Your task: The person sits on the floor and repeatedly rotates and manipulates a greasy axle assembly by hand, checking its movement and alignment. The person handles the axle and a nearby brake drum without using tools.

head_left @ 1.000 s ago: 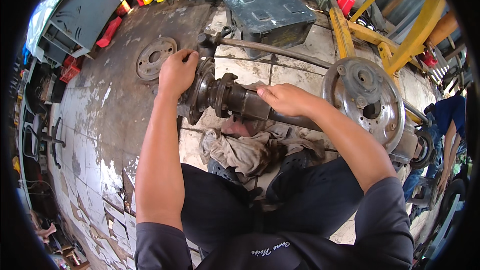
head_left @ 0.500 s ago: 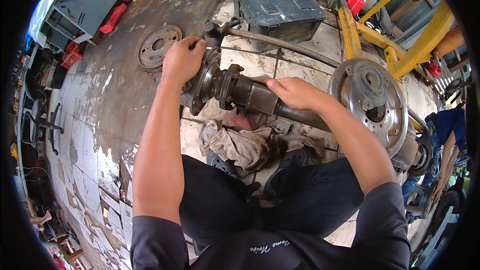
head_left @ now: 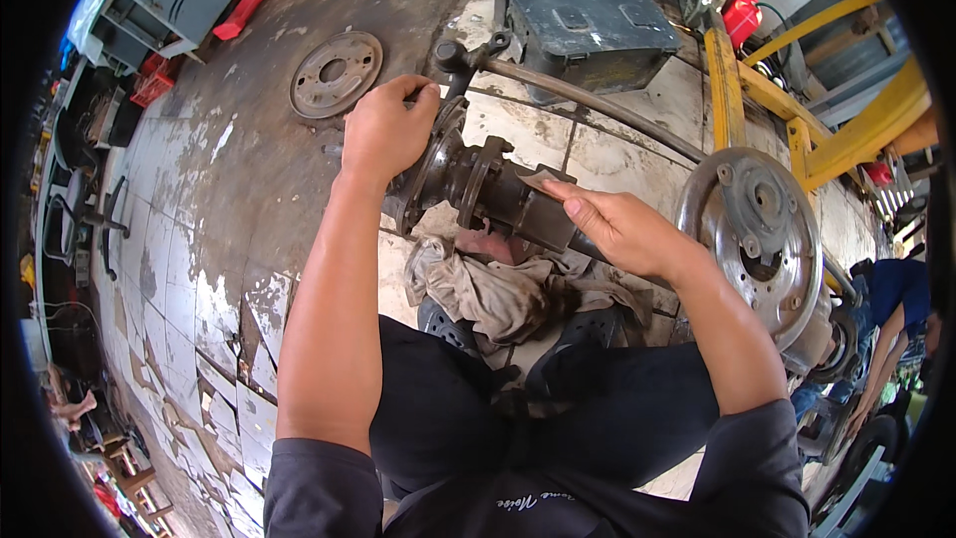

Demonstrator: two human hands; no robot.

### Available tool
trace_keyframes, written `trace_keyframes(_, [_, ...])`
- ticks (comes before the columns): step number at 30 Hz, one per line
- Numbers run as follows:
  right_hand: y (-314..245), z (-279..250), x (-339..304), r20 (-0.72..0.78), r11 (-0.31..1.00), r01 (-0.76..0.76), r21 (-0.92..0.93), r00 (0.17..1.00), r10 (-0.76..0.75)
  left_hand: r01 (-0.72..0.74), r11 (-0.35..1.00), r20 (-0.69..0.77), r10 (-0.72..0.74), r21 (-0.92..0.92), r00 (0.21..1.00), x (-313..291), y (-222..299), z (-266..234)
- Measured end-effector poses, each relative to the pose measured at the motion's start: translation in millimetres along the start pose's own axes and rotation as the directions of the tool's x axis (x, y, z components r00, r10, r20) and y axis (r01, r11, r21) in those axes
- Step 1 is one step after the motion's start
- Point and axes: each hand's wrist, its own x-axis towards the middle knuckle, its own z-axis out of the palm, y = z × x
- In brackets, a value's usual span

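Observation:
A greasy vehicle axle (head_left: 549,222) lies across in front of my knees, with round flanges (head_left: 478,182) near its left end. My left hand (head_left: 391,130) is closed at that left end, beside the largest flange; its fingertips are mostly hidden. Over the axle's square block, my right hand (head_left: 622,229) has its fingers stretched forward and the thumb pressed in. A small brown sheet (head_left: 539,176), like sandpaper, sticks out from under those fingers. At the axle's right side stands a round metal brake backing plate (head_left: 749,239).
A dirty rag (head_left: 488,289) lies between my feet. Beyond the axle are a long steel rod (head_left: 588,98) and a dark lidded box (head_left: 588,10). A round plate (head_left: 337,75) rests on the floor. Right, a yellow frame (head_left: 732,90) and another person's arm (head_left: 881,359).
The whole view has shifted, so the things sit further right and lower. My right hand has tilted, and more of the brown sheet shows. My left hand keeps its place at the axle's end.

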Motion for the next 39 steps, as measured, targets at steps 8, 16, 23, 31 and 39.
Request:
trace_keyframes(8, [33.1,-10.7,12.0,-0.057,0.975,-0.22,-0.011,0.974,0.219,0.012,1.0,0.003,-0.012,-0.025,1.0,1.6,0.5,0.5])
trace_keyframes(16, [20.8,5.7,11.5,-0.096,1.0,-0.019,0.012,0.995,0.02,0.038,0.999,-0.004,-0.038,-0.026,0.999,1.5,8.1,-0.5])
trace_keyframes(23, [2.6,-1.4,6.4,-0.042,0.966,0.022,0.259,0.999,-0.012,0.036,0.999,0.002,-0.036,-0.01,0.999,1.4,4.6,-1.0])
trace_keyframes(31, [19.8,-25.9,11.4,0.019,0.908,-0.38,-0.177,0.921,0.389,0.019,1.0,0.004,-0.019,-0.01,1.0,2.2,3.7,0.5])
trace_keyframes(39, [27.2,4.8,5.6,-0.044,0.998,-0.009,-0.065,0.999,0.006,0.065,0.998,-0.064,-0.065,-0.003,0.996,-0.8,3.5,3.1])
